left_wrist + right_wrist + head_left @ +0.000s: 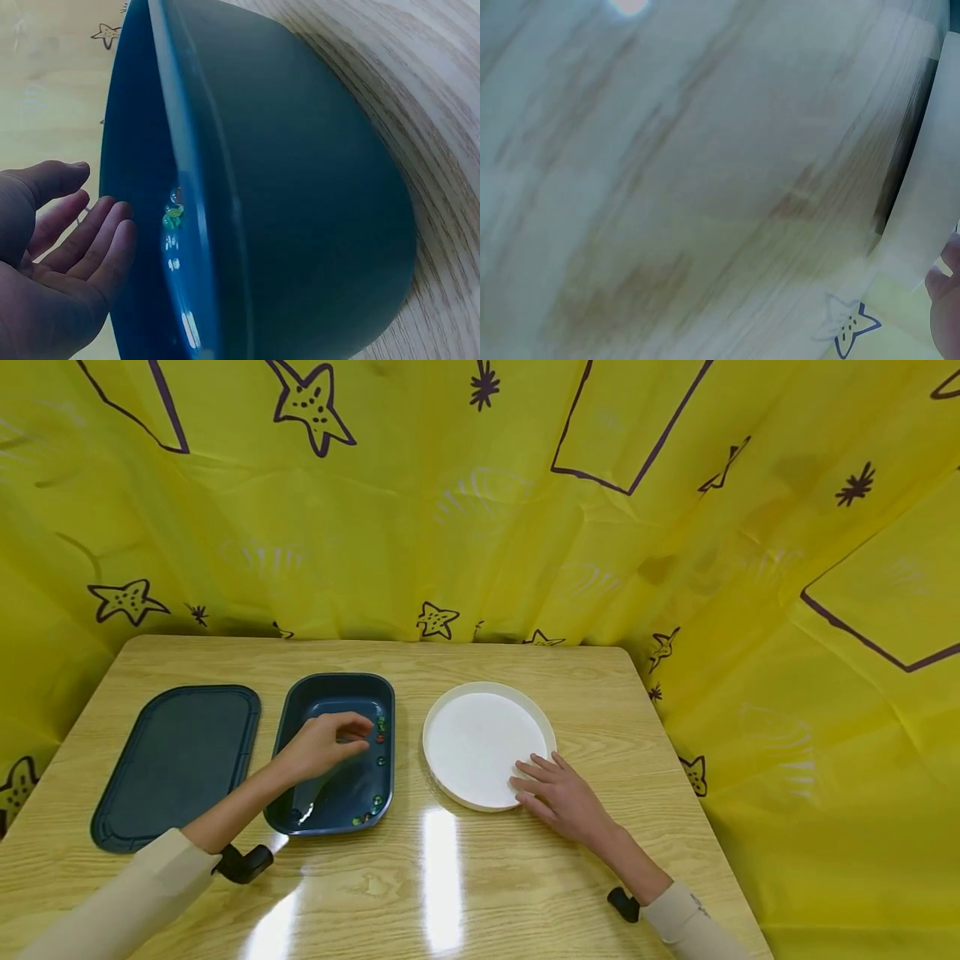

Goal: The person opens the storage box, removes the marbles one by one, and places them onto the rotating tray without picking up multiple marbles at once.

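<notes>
Hovering roomily above a dark-blue rectangular basin [337, 799], left hand [324, 748] bends fingers; right hand [561, 795] spreads fingers over a round white tray's edge [483, 687]

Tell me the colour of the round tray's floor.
White; the head view shows the round tray best.

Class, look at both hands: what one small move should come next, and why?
Probably lower the left hand to pinch a marble. It hovers over the blue bin with thumb and fingers parted, nothing visible between them, and marbles lie along the bin's right side. The right hand is at the white tray's rim.
</notes>
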